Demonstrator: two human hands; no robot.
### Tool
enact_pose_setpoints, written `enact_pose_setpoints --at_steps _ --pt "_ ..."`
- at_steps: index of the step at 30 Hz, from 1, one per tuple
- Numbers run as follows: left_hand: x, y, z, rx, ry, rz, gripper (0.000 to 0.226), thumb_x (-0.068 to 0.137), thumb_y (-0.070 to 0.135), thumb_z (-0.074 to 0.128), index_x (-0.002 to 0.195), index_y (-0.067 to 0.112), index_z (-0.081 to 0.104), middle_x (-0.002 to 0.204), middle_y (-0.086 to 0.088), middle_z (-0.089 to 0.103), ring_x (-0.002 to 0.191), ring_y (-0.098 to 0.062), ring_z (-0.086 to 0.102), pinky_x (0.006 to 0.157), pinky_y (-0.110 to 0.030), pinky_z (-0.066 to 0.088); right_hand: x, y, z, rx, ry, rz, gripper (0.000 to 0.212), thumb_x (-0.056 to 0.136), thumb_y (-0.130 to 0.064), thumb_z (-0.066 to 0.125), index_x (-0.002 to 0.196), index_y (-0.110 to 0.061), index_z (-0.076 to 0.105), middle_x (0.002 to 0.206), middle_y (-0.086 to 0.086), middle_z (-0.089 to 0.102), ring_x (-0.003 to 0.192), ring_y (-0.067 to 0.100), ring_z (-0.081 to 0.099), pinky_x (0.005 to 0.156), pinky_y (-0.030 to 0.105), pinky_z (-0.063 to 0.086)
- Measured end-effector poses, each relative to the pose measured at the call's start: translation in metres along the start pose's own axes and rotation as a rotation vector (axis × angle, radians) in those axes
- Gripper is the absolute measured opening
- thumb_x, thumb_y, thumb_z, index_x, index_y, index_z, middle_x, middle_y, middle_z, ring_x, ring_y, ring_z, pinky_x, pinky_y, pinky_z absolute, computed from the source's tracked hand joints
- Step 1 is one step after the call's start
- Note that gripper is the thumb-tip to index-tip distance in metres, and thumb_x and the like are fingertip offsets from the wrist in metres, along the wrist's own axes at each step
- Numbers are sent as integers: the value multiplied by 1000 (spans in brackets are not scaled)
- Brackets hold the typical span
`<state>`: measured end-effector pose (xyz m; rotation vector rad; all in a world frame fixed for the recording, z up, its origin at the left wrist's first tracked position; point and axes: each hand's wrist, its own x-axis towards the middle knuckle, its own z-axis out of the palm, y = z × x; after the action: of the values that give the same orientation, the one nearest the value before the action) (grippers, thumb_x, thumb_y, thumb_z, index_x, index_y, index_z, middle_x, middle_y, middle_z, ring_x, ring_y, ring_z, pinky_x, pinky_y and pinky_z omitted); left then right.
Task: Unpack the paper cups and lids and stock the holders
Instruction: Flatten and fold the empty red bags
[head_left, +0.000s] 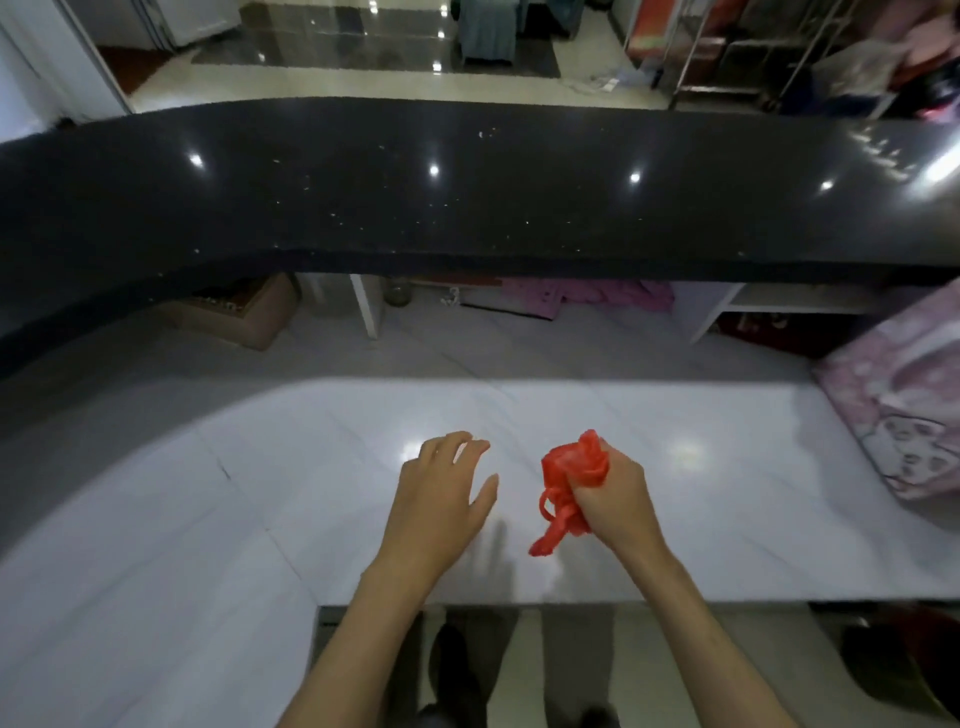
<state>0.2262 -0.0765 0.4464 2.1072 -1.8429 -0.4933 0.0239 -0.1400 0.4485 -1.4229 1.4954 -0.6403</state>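
My right hand (615, 496) is closed around a crumpled red plastic bag (571, 467), bunched into a ball with loose handles hanging below my fist. Just to its left, my left hand (441, 493) hovers over the white counter (260, 493) with fingers spread and nothing in it. No paper cups, lids or holders show anywhere in the head view.
A raised black stone counter ledge (467, 192) runs across the far side. Under it sit a brown box (244, 312) and pink cloth (587, 299). A pink patterned bag (904, 415) lies at the right edge. The white counter's near edge is below my wrists.
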Motion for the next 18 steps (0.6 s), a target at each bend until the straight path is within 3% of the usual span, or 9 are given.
enact_pose_setpoints --at_steps 5,7,11,14,18 --pt "4 61 24 143 4 135 41 109 39 43 148 31 49 158 7 44 146 -15 38 115 -33 34 -26 43 -76 -95 26 34 24 92 -11 56 80 -21 75 63 1 72 51 16 69 54 35 57" --pt "3 96 39 171 10 202 40 109 37 44 147 29 51 155 6 47 144 -17 41 115 -35 34 -41 62 -112 -111 47 57 22 84 -19 56 80 -26 76 66 0 74 56 20 71 56 40 59" --pt "-2 173 79 220 -15 337 38 107 35 49 143 27 56 149 3 54 137 -21 49 109 -39 41 -81 106 -191 -333 214 -19 20 67 -32 60 86 -37 62 83 -14 70 77 16 68 68 32 52" --pt "-10 234 115 246 -57 424 36 103 32 56 137 23 62 143 0 60 132 -25 55 102 -43 46 -108 150 -249 -448 260 7 26 75 -41 66 99 -39 55 97 -12 61 87 23 66 72 36 52" --pt "-24 315 163 258 -74 552 31 89 25 76 119 19 72 123 -5 71 112 -31 67 83 -47 55 -146 208 -322 -472 291 116 58 74 -68 71 121 -38 55 116 -7 60 101 27 67 86 40 56"
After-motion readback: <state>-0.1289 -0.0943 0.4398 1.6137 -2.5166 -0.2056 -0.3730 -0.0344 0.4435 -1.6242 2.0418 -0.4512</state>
